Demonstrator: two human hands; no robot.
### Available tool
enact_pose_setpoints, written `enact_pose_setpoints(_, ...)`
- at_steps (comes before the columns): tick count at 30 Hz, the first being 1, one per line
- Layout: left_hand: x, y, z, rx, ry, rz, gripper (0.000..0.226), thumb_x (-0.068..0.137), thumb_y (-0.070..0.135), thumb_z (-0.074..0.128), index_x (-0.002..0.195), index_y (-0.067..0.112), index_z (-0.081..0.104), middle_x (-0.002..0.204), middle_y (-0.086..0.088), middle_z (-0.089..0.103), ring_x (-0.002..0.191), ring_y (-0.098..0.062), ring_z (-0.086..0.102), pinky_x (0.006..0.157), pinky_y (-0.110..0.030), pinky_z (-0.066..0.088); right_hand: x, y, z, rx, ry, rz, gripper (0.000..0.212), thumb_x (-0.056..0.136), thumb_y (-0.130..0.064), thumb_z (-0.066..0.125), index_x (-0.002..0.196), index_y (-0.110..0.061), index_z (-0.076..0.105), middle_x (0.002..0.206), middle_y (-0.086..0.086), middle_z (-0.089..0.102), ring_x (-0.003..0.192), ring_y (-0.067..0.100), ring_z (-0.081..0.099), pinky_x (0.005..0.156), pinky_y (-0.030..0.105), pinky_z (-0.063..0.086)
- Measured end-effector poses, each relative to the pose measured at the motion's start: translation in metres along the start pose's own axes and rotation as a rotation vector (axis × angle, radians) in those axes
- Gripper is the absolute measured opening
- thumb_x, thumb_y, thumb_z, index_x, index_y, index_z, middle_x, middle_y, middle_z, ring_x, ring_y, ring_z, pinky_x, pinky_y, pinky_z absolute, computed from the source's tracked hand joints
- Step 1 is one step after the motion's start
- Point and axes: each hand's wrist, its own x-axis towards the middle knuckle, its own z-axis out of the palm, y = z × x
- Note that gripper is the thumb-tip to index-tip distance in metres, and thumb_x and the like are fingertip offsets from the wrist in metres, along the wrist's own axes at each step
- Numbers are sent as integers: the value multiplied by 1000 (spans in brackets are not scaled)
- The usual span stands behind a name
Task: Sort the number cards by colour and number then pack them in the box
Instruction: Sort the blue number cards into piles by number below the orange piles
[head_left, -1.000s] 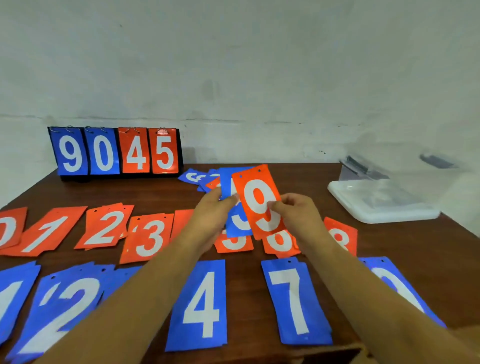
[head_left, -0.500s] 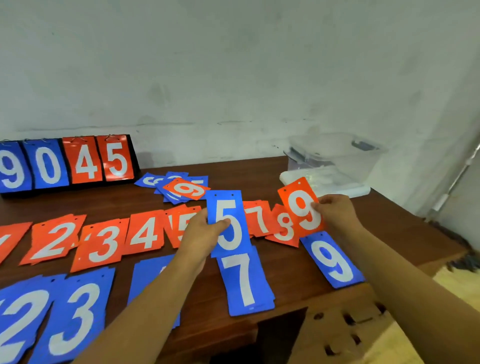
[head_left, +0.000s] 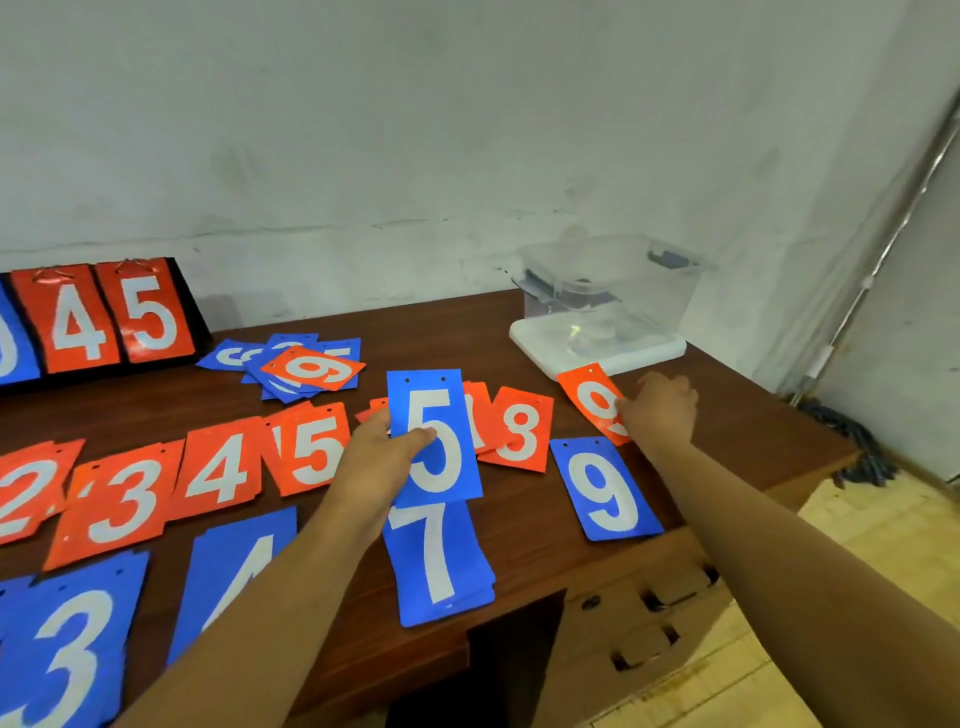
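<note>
Orange 9 (head_left: 596, 402) sits at the right end of the orange row, near the table's (head_left: 524, 525) right edge.
The right hand (head_left: 658, 411) pinches its lower corner. The card is tilted, top corner by the box (head_left: 613, 283) lid (head_left: 540, 345). Best squared up just beside orange 8 (head_left: 517, 430), behind blue 9 (head_left: 605, 488). The left hand (head_left: 378, 460) grips blue 5 (head_left: 435, 436), thumb across the numeral. Cards are thin and glossy, with white numerals and two punched holes.

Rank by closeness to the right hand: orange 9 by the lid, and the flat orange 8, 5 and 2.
1. orange 9 card, held by the right hand.
2. orange 8 card, just left.
3. orange 5 card, mid-row.
4. orange 2 card, far left.
</note>
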Motion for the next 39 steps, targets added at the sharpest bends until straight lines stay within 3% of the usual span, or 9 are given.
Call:
enact_pose_setpoints(4, -2, 1, 11, -9, -20, -5, 26, 91, 28, 67, 113, 25, 55, 103, -1, 69, 82, -19, 72, 67, -40, 61, -32, -33, -21, 321, -19, -175, 19, 89, -24, 58, 90, -6, 64, 91, 9, 65, 90, 26, 61, 79, 38, 49)
enact_pose_setpoints(8, -8, 5, 26, -46, -85, -3, 38, 91, 26, 67, 126, 20, 53, 112, -3, 68, 83, -18, 73, 60, -34, 60, -93, -77, -46, 716, -451, -217, 26, 95, -40, 55, 95, -16, 67, 91, -1, 69, 82, 13, 64, 66, 24, 48)
enact_pose_setpoints(11, -14, 5, 29, 6, -133, 60, 33, 90, 27, 67, 120, 19, 57, 109, -2, 69, 86, -17, 73, 69, -37, 62, -116, -88, -40, 869, -611, -191, 19, 95, -31, 60, 98, -14, 68, 99, -1, 72, 89, 14, 69, 73, 31, 59)
enact_pose_setpoints(17, -26, 2, -6, 105, -149, 65, 25, 89, 24, 68, 112, 19, 61, 108, -1, 72, 92, -16, 72, 81, -41, 60, -135, -104, -35, 877, -609, -135, 15, 92, -27, 66, 90, -12, 63, 95, -2, 70, 80, 9, 69, 57, 18, 56)
enact_pose_setpoints(21, -37, 2, -44, 154, -63, 121, 28, 89, 23, 68, 116, 18, 59, 106, 0, 72, 92, -15, 71, 75, -34, 60, -156, -129, -33, 908, -656, -181, 20, 93, -25, 64, 94, -5, 66, 104, 6, 72, 91, 19, 70, 74, 35, 61)
enact_pose_setpoints(25, -50, -5, -102, 260, 40, 199, 10, 91, 14, 64, 100, 16, 65, 95, -5, 74, 84, -19, 72, 76, -36, 59, -174, -158, -34, 959, -645, -213, 16, 94, -26, 62, 82, -16, 62, 98, 3, 72, 89, 16, 71, 56, 23, 56)
enact_pose_setpoints(30, -77, -31, -180, 669, 177, 304, 13, 88, 15, 67, 86, 28, 65, 82, 7, 69, 79, -10, 65, 68, -23, 45, -197, -188, -27, 957, -643, -210, 17, 92, -21, 65, 89, -4, 65, 97, 12, 73, 87, 24, 71, 75, 45, 60)
enact_pose_setpoints(33, -91, -54, -198, 914, 114, 386, 16, 86, 28, 70, 94, 38, 60, 104, 14, 63, 97, -5, 59, 84, -28, 49, -215, -197, -16, 835, -664, -282, 19, 89, -18, 69, 91, 0, 65, 95, 16, 71, 91, 30, 69, 76, 53, 58)
enact_pose_setpoints(39, -104, -76, -182, 1087, -105, 349, 53, 89, 52, 59, 138, 41, 46, 146, 17, 39, 136, -4, 32, 113, -30, 33, -245, -183, 0, 606, -636, -405, 16, 88, -13, 67, 88, 2, 63, 89, 13, 64, 84, 26, 63, 66, 36, 53)
